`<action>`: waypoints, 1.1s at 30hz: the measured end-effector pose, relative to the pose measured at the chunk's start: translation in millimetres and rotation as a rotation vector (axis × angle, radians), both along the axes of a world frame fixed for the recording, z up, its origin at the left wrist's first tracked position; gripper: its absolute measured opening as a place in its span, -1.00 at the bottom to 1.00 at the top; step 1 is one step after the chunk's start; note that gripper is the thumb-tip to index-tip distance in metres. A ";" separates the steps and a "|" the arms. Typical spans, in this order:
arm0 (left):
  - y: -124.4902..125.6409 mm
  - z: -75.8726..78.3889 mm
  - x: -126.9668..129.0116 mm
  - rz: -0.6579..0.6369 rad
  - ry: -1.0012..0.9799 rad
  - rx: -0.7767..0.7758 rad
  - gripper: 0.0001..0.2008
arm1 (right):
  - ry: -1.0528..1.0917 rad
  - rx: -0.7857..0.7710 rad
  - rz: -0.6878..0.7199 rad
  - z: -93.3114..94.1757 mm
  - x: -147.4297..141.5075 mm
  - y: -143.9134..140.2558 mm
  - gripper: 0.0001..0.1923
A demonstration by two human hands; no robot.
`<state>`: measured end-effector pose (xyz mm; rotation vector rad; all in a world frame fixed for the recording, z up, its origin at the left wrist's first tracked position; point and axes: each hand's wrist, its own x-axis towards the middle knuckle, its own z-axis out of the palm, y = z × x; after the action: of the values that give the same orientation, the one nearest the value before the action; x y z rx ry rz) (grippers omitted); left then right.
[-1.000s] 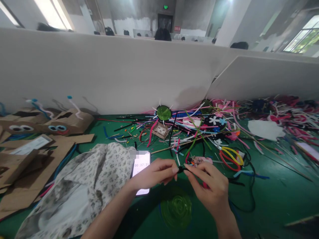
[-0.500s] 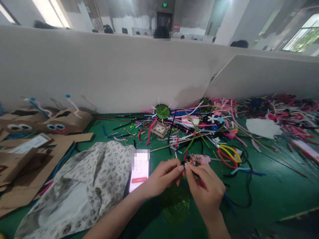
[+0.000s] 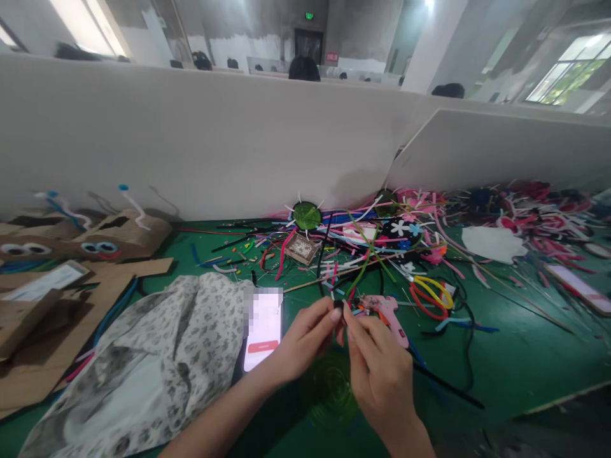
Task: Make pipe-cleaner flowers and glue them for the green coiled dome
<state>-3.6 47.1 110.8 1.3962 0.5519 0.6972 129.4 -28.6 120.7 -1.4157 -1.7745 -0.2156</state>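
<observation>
A small black coil of pipe cleaner (image 3: 338, 306) is pinched between the fingertips of both hands, above the green tabletop. My left hand (image 3: 312, 334) is closed on its left side with thumb and forefinger. My right hand (image 3: 379, 356) pinches it from the right, fingers bent. A straight black pipe cleaner (image 3: 451, 387) sticks out from behind the right hand; whether it joins the coil is hidden. Just beyond my right hand lies a pink glue gun (image 3: 389, 313). Below the hands, a dark green spiral disc (image 3: 331, 388) rests on the table.
A phone (image 3: 262, 331) and patterned cloth (image 3: 191, 343) lie left, near cardboard figures (image 3: 119, 235) with googly eyes. Loose pipe cleaners, a small box (image 3: 300, 248) and a green round piece (image 3: 307, 216) spread before the white partition (image 3: 214, 140). Another phone (image 3: 580, 286) lies right.
My right hand has turned and shifted slightly left and down, exposing more of the glue gun. The straight black pipe cleaner now shows beside it. The view has shifted slightly.
</observation>
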 end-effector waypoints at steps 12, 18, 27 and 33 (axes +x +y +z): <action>0.0 9.5 -2.8 0.067 0.182 0.232 -0.62 | -0.086 0.171 -0.070 4.8 2.9 -0.1 -0.72; 5.5 7.3 -2.6 0.024 0.296 0.345 -0.67 | -0.156 0.123 -0.045 3.1 3.7 -2.5 -0.71; 27.4 4.6 -22.0 -0.540 0.252 0.108 -0.62 | 0.063 -0.128 0.187 8.7 18.7 -5.4 -0.89; 22.1 9.6 -15.6 -0.206 0.205 0.114 -0.60 | 0.066 0.004 0.079 8.6 11.7 -4.6 -0.82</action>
<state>-19.2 69.1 120.5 1.6172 0.5252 0.4270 141.0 -33.2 129.3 -1.3318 -1.7709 -0.1291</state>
